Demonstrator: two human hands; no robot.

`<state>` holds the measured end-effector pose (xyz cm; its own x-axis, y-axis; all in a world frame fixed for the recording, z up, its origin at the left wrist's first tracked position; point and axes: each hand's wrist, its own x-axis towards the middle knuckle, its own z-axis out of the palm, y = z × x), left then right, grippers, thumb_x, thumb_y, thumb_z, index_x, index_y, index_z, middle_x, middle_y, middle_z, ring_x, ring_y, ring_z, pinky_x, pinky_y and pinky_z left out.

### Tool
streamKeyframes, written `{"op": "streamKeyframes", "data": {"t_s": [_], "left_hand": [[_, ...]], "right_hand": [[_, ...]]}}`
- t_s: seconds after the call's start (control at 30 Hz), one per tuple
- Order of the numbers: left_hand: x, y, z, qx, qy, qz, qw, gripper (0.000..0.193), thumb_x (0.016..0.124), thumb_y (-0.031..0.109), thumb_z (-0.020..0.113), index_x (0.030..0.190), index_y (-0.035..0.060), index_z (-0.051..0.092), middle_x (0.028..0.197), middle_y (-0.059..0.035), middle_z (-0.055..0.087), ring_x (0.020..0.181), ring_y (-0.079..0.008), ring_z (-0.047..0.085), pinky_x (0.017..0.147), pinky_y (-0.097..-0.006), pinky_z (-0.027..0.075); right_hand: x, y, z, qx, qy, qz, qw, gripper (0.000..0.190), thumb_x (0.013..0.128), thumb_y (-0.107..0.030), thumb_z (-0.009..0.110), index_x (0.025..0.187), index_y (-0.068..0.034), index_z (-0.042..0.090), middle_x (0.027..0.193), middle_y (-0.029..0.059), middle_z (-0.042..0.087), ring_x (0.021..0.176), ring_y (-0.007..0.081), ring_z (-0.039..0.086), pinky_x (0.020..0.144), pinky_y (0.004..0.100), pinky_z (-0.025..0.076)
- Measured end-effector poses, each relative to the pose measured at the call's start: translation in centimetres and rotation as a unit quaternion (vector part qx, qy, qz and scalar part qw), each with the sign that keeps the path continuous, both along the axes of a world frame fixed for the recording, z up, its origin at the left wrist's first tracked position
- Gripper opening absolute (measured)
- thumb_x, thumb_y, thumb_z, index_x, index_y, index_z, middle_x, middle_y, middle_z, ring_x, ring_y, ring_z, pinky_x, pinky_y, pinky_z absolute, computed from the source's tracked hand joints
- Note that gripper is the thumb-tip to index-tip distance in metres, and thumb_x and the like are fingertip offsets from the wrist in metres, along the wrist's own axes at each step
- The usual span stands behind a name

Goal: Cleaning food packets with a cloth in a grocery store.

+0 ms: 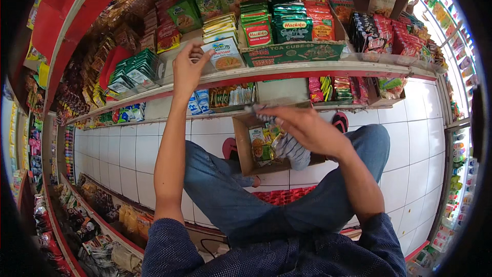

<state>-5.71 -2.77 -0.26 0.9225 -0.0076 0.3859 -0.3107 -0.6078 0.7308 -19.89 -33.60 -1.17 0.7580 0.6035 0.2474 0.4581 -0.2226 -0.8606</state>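
Note:
At the front of the shelf, my left hand (189, 65) pinches the left edge of a white marinade seasoning packet (226, 54) between thumb and fingers. That packet stands tilted in front of a row of yellow and white packets (220, 27). My right hand (313, 129) grips a grey striped cloth (293, 151), slightly blurred, one part sticking out past the fingertips and the rest hanging down. Beneath it is an open cardboard box (241, 150) between my legs, holding several seasoning packets (264, 142). The cloth and hand hide part of the box.
A green display carton (296, 54) of spice sachets stands right of the packet. Dark green sachets (134, 70) sit behind a clear divider at left. The lower shelf (282, 90) carries more sachets. Below are white floor tiles (127, 142) and a red woven seat (284, 196).

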Motion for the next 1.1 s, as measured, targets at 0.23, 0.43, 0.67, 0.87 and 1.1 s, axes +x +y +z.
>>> {"op": "streamKeyframes", "data": {"t_s": [0.23,0.43,0.67,0.87,1.1], "left_hand": [[-4.2,-1.4,-4.5,-0.019,-0.217,0.068,0.974,0.019,0.099,0.012,0.068,0.113,0.0024,0.059,0.094,-0.0085,0.064,0.085,-0.0203,0.063,0.078,-0.0356,0.051],[-7.1,-8.6,-18.5,0.142,0.085,-0.367,0.915,0.024,0.103,0.018,0.06,0.121,0.0022,0.06,0.11,-0.0191,0.062,0.101,-0.0369,0.064,0.09,-0.0439,0.051],[-10.6,-8.2,-40.5,0.244,0.416,-0.41,0.774,0.032,0.1,0.031,0.063,0.128,0.0193,0.068,0.127,-0.0178,0.069,0.11,-0.0373,0.069,0.09,-0.0477,0.056],[-16.0,-15.9,-46.8,-0.02,0.44,-0.217,0.871,0.032,0.1,0.038,0.065,0.125,0.0183,0.071,0.111,-0.0138,0.075,0.101,-0.0283,0.073,0.087,-0.0418,0.056],[-14.8,-18.0,-48.6,-0.139,0.497,-0.109,0.849,0.033,0.095,0.028,0.071,0.121,0.0071,0.074,0.104,-0.014,0.076,0.094,-0.0234,0.073,0.081,-0.0371,0.055]], "right_hand": [[2.3,-7.9,0.9,-0.089,-0.045,-0.173,0.98,0.033,0.106,-0.014,0.052,0.137,-0.007,0.062,0.122,0.0233,0.069,0.112,0.0438,0.066,0.097,0.0446,0.052],[3.6,-12.4,-1.2,-0.147,-0.049,-0.268,0.951,0.022,0.102,-0.011,0.057,0.124,-0.008,0.061,0.105,0.0242,0.071,0.103,0.0471,0.066,0.085,0.0481,0.053],[4.5,-11.5,-1.6,-0.144,-0.031,-0.278,0.949,0.017,0.101,-0.014,0.062,0.115,-0.005,0.057,0.099,0.0237,0.07,0.101,0.0471,0.066,0.082,0.0482,0.052],[3.9,-13.2,-2.9,-0.179,-0.038,-0.302,0.935,0.02,0.1,-0.015,0.063,0.114,-0.004,0.055,0.096,0.0278,0.069,0.095,0.0491,0.066,0.077,0.0538,0.05],[4.9,-10.9,-1.7,-0.161,0.018,-0.283,0.945,0.018,0.1,-0.011,0.063,0.114,-0.001,0.057,0.102,0.021,0.07,0.103,0.0458,0.066,0.085,0.0444,0.052]]}}
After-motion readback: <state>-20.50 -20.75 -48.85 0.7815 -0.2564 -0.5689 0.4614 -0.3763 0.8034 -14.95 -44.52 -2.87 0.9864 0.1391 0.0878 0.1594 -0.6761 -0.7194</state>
